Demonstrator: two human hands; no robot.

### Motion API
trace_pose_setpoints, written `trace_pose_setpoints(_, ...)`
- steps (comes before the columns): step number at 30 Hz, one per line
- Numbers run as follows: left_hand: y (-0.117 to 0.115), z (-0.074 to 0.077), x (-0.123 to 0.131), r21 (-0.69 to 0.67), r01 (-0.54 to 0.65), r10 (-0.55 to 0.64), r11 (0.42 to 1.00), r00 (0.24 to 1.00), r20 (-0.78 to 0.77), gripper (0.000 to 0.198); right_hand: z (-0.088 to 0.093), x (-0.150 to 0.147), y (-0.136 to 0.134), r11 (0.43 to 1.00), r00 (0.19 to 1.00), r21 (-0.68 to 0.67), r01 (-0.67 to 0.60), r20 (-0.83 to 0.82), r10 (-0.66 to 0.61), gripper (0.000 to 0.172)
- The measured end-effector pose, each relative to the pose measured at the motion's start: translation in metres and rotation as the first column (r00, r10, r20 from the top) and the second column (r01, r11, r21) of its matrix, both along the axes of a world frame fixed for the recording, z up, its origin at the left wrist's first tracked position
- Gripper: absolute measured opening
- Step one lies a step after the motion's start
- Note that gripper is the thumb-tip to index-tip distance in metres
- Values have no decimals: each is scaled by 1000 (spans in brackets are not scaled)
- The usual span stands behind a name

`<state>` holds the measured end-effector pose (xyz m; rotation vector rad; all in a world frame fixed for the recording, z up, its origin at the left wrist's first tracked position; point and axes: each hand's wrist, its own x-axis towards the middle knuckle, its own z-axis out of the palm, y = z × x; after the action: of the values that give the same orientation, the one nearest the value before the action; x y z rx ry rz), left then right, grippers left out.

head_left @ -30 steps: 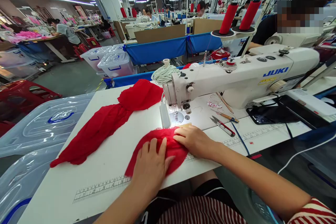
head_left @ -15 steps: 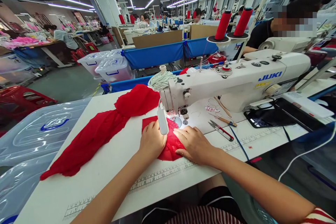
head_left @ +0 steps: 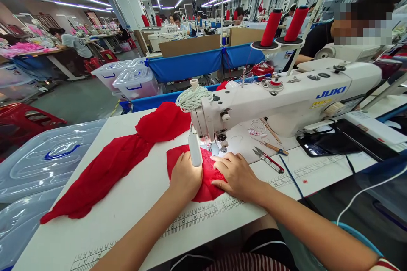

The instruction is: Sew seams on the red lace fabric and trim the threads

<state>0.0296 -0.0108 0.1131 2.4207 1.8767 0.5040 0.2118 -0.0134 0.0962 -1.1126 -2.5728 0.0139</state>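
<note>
A red fabric piece (head_left: 208, 188) with a lacy, textured part lies under the needle area of a white sewing machine (head_left: 254, 101). My left hand (head_left: 187, 176) is closed on its left side, with the fingers bunched and partly hidden behind a small white lamp (head_left: 195, 149). Flat on the right side of that piece rests my right hand (head_left: 237, 175), fingers stretched toward the presser foot and thumb apart. A long, gathered red cloth (head_left: 104, 173) spreads over the white table to the left, reaching behind the machine head.
Thread snips (head_left: 269, 160), a wooden-handled tool (head_left: 271, 147) and a phone (head_left: 324, 145) lie right of my hands. Red thread cones (head_left: 294, 25) stand behind the machine. Clear lidded bins (head_left: 51, 156) flank the table's left edge. A co-worker (head_left: 318, 40) sits at the back right.
The small red piece has turned slightly and come a little toward me, showing more cloth left of my left fingers. Those fingers look more drawn in. My right hand stays nearly in place.
</note>
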Motion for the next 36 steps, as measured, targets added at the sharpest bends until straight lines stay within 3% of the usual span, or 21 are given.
trace_pose_setpoints(4, -4, 2, -3, -41, -131, 120, 991, 973, -199, 32, -5, 5, 6, 991, 991, 16, 135, -14, -135, 20)
trace_pose_setpoints(8, -12, 2, -4, 14, -76, 76, 997, 914, -398, 45, -12, 10, 10, 972, 967, 13, 236, -99, -233, 24)
trace_pose_setpoints(11, -17, -2, -4, 108, -72, 112, 992, 896, -430, 49, -13, 12, 10, 976, 946, 21, 219, -249, -207, 22)
trace_pose_setpoints(13, -19, -6, -5, 200, -44, 124, 979, 905, -408, 45, -13, 13, 10, 986, 918, 17, 163, -370, -146, 22)
trace_pose_setpoints(16, -19, -11, -5, 254, 38, 47, 966, 945, -322, 38, -14, 14, 11, 1000, 889, -14, 4, -458, -10, 30)
trace_pose_setpoints(18, -18, -13, -5, 212, 57, -2, 975, 967, -253, 37, -15, 15, 12, 994, 903, -37, -104, -423, 79, 40)
trace_pose_setpoints(20, -16, -16, -4, 156, 71, -38, 985, 977, -208, 37, -16, 16, 13, 988, 935, -73, -136, -340, 104, 47)
trace_pose_setpoints(23, -10, -17, -5, 92, 104, -88, 990, 982, -166, 39, -15, 15, 15, 987, 969, -134, -87, -242, 52, 46)
trace_pose_setpoints(27, 0, -18, -8, 34, 36, -35, 999, 999, -37, 39, -14, 12, 16, 987, 982, -150, -56, -188, 27, 42)
trace_pose_setpoints(30, 10, -21, -9, 13, 32, -32, 999, 999, 23, 37, -14, 9, 14, 994, 991, -112, 22, -127, -36, 42)
trace_pose_setpoints(36, 37, -35, -11, 84, 158, -169, 984, 977, 131, 32, -13, 8, 12, 975, 973, 18, 221, -71, -219, 30)
